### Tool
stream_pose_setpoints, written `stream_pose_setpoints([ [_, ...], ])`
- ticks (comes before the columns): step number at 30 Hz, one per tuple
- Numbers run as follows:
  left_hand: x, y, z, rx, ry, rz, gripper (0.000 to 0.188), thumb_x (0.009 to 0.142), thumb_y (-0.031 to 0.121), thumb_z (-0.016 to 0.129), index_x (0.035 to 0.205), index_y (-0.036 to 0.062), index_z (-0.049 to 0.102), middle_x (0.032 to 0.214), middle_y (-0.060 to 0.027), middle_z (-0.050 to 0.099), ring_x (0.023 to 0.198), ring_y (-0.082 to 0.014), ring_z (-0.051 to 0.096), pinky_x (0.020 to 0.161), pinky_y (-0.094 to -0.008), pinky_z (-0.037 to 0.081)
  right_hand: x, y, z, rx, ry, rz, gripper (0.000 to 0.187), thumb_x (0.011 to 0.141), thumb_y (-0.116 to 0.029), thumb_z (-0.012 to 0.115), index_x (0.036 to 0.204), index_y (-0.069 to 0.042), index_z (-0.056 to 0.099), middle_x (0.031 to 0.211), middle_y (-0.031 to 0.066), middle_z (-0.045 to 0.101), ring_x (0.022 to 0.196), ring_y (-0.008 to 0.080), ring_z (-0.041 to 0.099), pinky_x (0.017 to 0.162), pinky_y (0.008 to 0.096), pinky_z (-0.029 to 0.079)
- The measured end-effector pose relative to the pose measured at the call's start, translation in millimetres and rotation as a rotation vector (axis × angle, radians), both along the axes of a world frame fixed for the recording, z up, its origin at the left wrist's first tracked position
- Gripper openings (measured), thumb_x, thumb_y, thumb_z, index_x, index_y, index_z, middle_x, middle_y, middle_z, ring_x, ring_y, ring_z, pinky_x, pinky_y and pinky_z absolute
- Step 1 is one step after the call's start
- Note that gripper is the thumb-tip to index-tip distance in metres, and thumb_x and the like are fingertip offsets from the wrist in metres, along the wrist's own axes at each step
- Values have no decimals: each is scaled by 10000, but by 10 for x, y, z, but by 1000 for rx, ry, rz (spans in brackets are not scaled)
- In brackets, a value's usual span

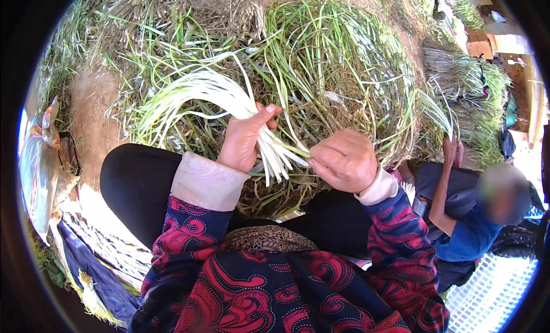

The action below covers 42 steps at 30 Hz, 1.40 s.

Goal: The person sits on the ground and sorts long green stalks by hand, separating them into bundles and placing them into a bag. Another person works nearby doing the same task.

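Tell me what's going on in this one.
A seated person grips a bunch of scallion-like stalks in the left hand, white ends pointing down. The right hand pinches a yellowish-green strand beside those ends. A heap of tangled greens lies in front. At right, a co-worker in blue also holds some stalks.

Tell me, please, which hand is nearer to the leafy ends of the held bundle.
Left. The left hand grips the bundle, right of the leafy ends; the right hand is farther right, beside the opposite ends.
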<state>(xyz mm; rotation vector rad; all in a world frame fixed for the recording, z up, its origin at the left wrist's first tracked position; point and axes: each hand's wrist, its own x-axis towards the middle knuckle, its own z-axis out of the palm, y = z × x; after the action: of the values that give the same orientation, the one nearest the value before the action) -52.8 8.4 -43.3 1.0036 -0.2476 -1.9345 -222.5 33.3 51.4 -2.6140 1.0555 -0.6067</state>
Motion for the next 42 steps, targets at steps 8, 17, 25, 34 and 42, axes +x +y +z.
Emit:
stream_pose_setpoints([
  [8,-80,168,-75,-5,68,-48,131,757,77,588,845,53,494,807,-71,573,706,-131,518,641,-257,445,-47,59,-10,-102,-33,-105,133,611,-72,629,715,-69,545,607,26,502,543,197,515,475,300,393],
  [17,-93,200,1,-63,180,83,110,787,49,524,868,80,457,828,-64,545,769,-146,521,641,-251,423,50,155,-215,259,-400,-373,122,678,-24,595,766,-55,517,683,70,532,597,166,541,542,256,431],
  [25,129,31,152,-50,133,390,141,768,46,543,863,90,448,831,-60,549,769,-163,552,621,-278,415,-1398,-332,-144,114,-813,-1080,106,769,-120,551,681,-83,504,556,-7,500,491,88,430,479,235,352],
  [34,112,193,159,-93,118,170,225,750,45,526,944,100,426,757,-60,509,706,-186,538,576,-277,405,-227,-464,-328,371,126,-468,218,780,-153,532,986,-81,538,1001,91,522,768,155,560,676,253,473],
  [42,75,219,139,-123,92,139,254,766,37,538,1004,30,448,695,-55,492,614,-144,501,556,-264,460,339,-589,-511,314,152,-108,171,767,-177,518,904,-76,532,1008,73,490,938,246,481,791,324,405],
])
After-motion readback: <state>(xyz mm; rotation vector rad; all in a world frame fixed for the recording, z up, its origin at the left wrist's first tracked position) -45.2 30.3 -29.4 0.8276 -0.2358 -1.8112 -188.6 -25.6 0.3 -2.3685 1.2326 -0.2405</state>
